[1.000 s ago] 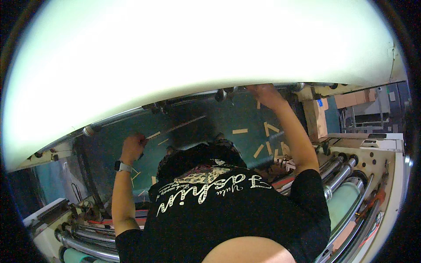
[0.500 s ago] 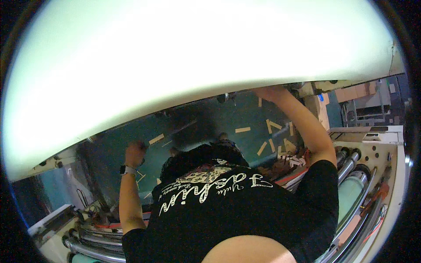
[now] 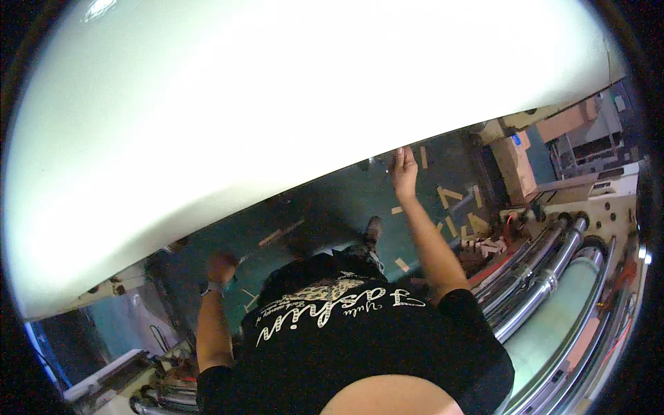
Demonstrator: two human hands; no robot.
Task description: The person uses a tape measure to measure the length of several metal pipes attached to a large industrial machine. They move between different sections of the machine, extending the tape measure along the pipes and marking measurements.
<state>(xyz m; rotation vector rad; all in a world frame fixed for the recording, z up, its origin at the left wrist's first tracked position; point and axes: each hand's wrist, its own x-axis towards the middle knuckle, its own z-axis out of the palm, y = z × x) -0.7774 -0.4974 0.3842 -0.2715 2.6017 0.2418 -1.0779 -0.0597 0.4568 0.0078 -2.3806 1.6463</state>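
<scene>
A large, brightly lit white sheet [image 3: 325, 90] fills the upper view, its lower edge running slantwise from lower left to upper right. My right hand [image 3: 404, 169] is at that edge with its fingers closed, the thumb side showing against the white. Fingertips behind the edge are hidden. Lower left, my left hand [image 3: 221, 268] hangs below the sheet, apart from the visible edge. It is dark and smeared, so its fingers cannot be made out. A band circles the left wrist.
Several pale strips [image 3: 449, 196] lie scattered on the dark green floor [image 3: 332, 221]. A heap of pale scraps [image 3: 486, 245] lies near machine rollers [image 3: 550, 277] at right. Cardboard boxes [image 3: 513, 166] stand beyond. More rollers [image 3: 169, 398] are at lower left.
My right hand has come lower and left, its fingers now showing at the sheet's edge. My left hand appears slightly lower. The sheet's edge looks straighter, and the whole view has shifted.
</scene>
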